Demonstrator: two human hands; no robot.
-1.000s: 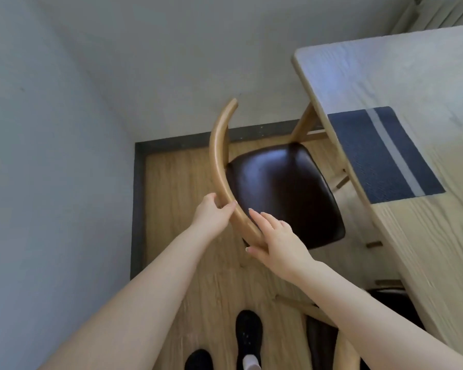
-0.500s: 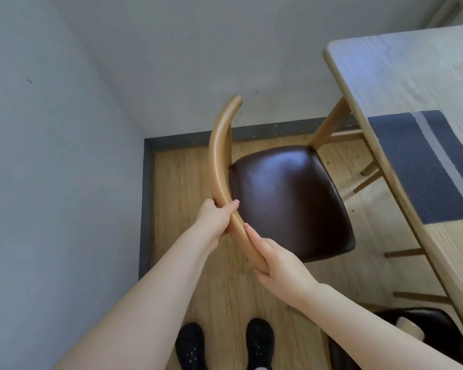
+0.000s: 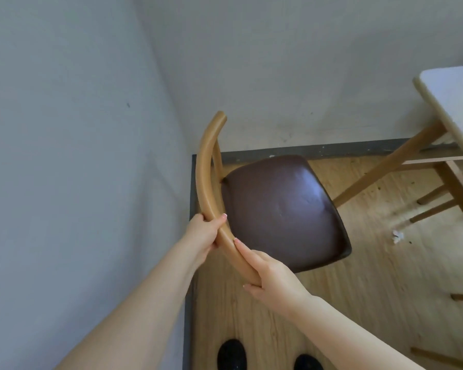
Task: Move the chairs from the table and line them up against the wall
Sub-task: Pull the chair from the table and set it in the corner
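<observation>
A wooden chair with a dark brown cushioned seat point(image 3: 281, 209) and a curved wooden backrest point(image 3: 206, 180) stands in the room corner, its back close to the left wall. My left hand point(image 3: 202, 233) grips the backrest rail near its middle. My right hand point(image 3: 267, 268) is wrapped around the rail's nearer end. The chair stands apart from the light wooden table point(image 3: 455, 102) at the right edge. The chair's legs are hidden under the seat.
Grey walls point(image 3: 78, 156) meet at the corner behind the chair, with a dark baseboard point(image 3: 332, 149). Slanted table legs point(image 3: 385, 169) and rungs cross the wood floor on the right. A small white scrap point(image 3: 397, 236) lies on the floor. My black shoes point(image 3: 231, 355) show at the bottom.
The chair has slid left, away from the table and closer to the left wall. The striped mat and the second chair have left the view. My right hand closed around the rail.
</observation>
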